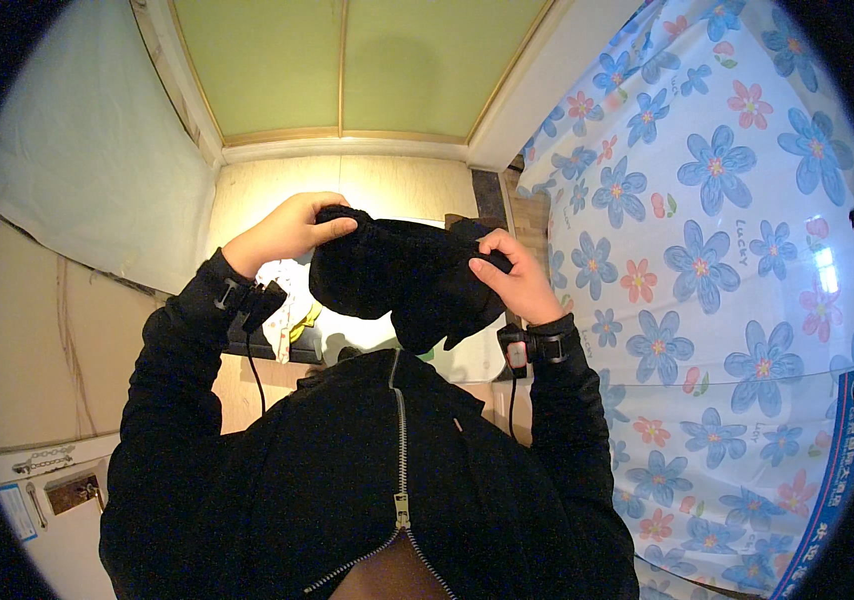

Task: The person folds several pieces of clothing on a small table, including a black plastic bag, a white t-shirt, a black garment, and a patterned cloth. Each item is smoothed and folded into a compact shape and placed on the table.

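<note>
A black fabric garment [404, 274] hangs in front of my chest, held up at its top edge. My left hand [295, 229] pinches its left end, thumb on the near side. At the right end, my right hand [517, 274] grips the same edge between thumb and bent fingers. The dark cloth is bunched, so its exact kind cannot be told. Below my left wrist lies a patterned white cloth [277, 300] beside a yellow cloth [307, 322]. Part of the lit white surface underneath is hidden by the garment.
A flower-printed curtain [712, 262] fills the right side. Ahead stands a green-panelled door or cabinet front [404, 75]. A pale sheet [96, 135] covers the upper left, and a white door [59, 517] with a chain and lock is at lower left. Cables [256, 375] hang from wrist-worn devices.
</note>
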A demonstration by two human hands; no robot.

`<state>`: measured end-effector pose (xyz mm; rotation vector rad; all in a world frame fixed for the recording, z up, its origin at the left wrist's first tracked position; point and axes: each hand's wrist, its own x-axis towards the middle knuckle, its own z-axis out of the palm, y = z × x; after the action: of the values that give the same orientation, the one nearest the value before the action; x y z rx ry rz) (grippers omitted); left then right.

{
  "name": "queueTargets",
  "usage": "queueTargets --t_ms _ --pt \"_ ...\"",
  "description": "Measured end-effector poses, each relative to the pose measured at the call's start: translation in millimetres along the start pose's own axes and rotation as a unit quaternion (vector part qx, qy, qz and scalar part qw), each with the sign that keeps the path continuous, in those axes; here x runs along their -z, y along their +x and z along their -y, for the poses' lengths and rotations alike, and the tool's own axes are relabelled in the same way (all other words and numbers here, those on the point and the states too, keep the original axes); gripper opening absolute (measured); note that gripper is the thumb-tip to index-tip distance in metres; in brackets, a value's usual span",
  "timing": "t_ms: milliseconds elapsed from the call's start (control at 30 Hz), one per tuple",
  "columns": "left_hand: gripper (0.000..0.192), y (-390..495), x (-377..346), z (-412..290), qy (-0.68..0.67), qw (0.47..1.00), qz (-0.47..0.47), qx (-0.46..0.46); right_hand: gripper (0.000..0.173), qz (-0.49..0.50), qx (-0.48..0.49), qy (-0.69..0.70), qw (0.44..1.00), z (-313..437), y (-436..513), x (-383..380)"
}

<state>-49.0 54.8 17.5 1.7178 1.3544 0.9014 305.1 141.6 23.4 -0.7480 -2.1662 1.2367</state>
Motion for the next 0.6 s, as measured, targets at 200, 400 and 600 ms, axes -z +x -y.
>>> queueTargets --t_ms 200,400,600 --pt "0.021 -6.2 -4.6 -5.9 0.007 0.998 -0.068 -0.012 0.025 -0.048 0.030 -0.006 0.998 -7.0 -0.9 -1.3" --pt "0.027 -6.6 -3.8 -9.4 0.033 0.994 -0.041 -0.094 0.026 -0.110 0.014 -0.005 0.994 -4.1 -1.0 -3.1" --pt "0.030 -9.3 -5.2 -15.3 0.014 0.996 -0.063 -0.063 0.025 -0.132 -0.008 -0.034 0.991 1.8 -3.0 -3.3"
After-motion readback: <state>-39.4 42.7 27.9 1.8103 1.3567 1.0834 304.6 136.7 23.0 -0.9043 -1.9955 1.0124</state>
